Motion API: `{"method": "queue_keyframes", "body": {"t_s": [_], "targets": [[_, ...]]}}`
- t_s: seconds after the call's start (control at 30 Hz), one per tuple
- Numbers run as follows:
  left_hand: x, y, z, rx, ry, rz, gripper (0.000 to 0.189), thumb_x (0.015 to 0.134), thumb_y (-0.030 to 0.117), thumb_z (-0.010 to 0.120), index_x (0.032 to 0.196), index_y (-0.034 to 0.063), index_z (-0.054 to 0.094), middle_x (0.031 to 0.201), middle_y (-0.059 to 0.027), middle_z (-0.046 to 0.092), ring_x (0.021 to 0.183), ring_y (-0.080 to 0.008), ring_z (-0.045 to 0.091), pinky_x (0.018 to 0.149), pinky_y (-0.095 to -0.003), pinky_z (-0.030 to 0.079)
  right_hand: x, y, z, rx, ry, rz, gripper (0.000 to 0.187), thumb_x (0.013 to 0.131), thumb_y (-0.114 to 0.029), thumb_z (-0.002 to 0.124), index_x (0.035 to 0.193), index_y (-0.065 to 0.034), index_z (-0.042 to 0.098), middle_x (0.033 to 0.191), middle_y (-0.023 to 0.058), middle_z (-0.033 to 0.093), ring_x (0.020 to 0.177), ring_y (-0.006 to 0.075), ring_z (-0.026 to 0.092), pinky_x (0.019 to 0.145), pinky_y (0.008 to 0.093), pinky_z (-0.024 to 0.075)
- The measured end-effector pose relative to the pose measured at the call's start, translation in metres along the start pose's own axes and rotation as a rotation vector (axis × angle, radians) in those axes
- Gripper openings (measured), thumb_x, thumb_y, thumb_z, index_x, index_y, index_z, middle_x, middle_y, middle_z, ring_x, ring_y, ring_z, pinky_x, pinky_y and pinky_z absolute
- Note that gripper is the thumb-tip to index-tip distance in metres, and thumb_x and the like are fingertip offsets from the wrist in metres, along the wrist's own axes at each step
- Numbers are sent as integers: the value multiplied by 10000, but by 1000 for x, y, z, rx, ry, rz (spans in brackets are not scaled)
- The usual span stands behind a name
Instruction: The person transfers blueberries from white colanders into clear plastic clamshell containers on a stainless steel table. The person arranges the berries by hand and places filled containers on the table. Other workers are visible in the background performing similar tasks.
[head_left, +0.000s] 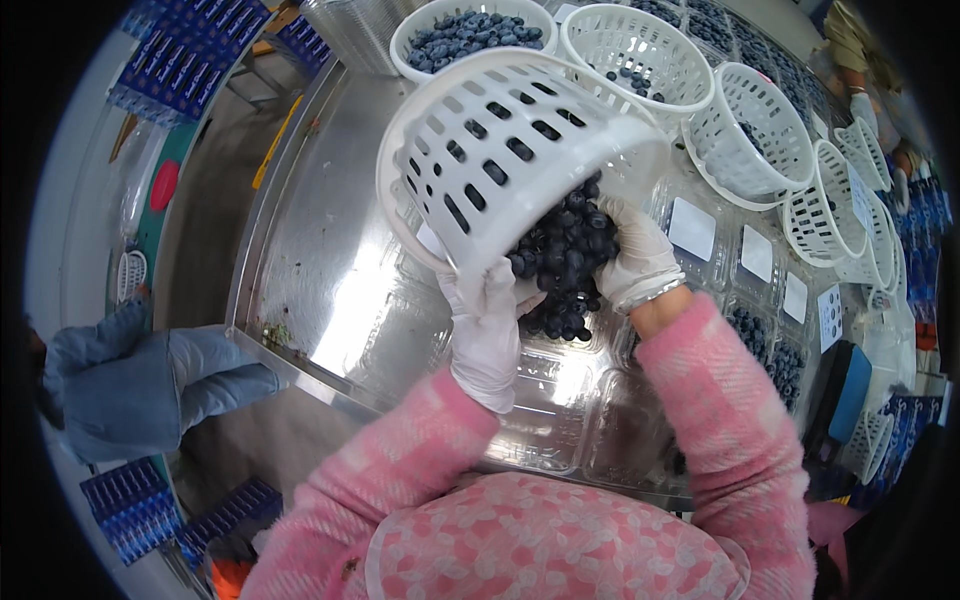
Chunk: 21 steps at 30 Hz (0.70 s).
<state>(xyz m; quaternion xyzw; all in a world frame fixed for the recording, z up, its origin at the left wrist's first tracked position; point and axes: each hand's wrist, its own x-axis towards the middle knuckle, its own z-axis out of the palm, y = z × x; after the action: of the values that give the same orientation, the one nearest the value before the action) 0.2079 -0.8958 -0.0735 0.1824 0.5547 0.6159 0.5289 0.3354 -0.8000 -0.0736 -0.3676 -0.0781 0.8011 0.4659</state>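
Note:
A white plastic basket (480, 150) with slotted walls is tipped over above a stainless steel table. Blueberries (570, 255) pour from its lowered mouth in a dense dark bunch. My left hand (484, 337), in a white glove, grips the basket's near rim at the left of the berries. On their other side is my right hand (637, 255), also gloved, cupped against the berries; the basket and fruit hide its fingertips. Clear plastic clamshell trays (540, 409) lie beneath and in front of my hands.
Behind stand a basket of blueberries (472, 41) and several baskets holding few berries, such as this white basket (637, 56). Filled clamshells (784, 364) and white label cards (691, 229) lie at right. A person in blue (124, 390) is beyond the table's left edge (247, 262).

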Motion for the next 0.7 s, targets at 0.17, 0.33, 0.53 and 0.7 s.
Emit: {"method": "queue_keyframes", "body": {"t_s": [0.17,0.33,0.53,0.7], "targets": [[-7,19,10,-148,10,-58,363,970,261,482,1236,15,454,1091,-123,597,955,-274,641,806,-430,536,-4,-12,-24,-75,-166,109,198,801,-17,552,990,-8,609,951,101,666,910,206,629,876,372,507],[-12,33,6,-327,-25,-96,337,949,223,517,1233,47,478,1109,-102,605,1000,-264,623,789,-432,553,-14,-15,-27,-291,-385,71,496,825,-58,487,1308,49,446,1237,102,563,1134,179,520,1010,290,400],[-26,68,-12,-432,-104,-176,264,955,157,447,1175,35,526,1121,-116,615,1015,-292,624,807,-452,563,-47,-26,-15,-500,-312,14,445,819,-58,469,1256,21,507,1250,105,568,1111,158,544,987,276,399],[-43,86,-34,-409,-153,-218,331,954,130,411,1247,-21,445,1177,-162,577,1055,-322,604,814,-442,571,-59,-33,-61,-882,-295,2,367,880,-168,537,1206,-1,549,1151,61,597,1021,134,570,904,260,451]]}}
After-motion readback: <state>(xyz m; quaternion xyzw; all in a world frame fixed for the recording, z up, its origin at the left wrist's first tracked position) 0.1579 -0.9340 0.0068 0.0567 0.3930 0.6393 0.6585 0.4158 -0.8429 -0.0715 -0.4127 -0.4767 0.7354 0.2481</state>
